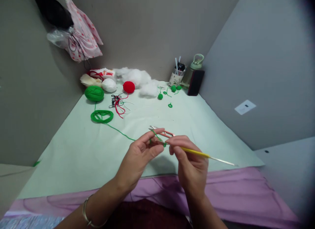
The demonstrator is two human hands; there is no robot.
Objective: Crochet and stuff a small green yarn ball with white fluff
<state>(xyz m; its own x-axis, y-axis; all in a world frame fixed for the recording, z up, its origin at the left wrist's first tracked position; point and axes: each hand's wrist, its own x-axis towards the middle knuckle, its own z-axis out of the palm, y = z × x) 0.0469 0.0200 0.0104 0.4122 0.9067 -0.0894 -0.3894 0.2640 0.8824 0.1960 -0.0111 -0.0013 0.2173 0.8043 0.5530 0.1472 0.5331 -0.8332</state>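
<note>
My right hand [190,161] is closed around a crochet hook [197,152] with a yellow handle, its metal tip pointing left. A small piece of green crochet work [164,145] sits at the hook's tip. Green yarn [121,133] runs from the table up to my left hand [142,150] and loops over its raised index finger. The left thumb and fingers are drawn together near the yarn, by the hook tip. Just behind the hands lie thread snips [168,134] with orange handles, partly covered by the fingers.
At the back left are a green yarn ball [94,93], a white ball [109,85] and a red ball [129,87]. A green yarn coil [102,116] lies nearer. White stuffing [137,78], a pen cup [176,77], a bottle [189,74] and a phone [196,83] stand along the back.
</note>
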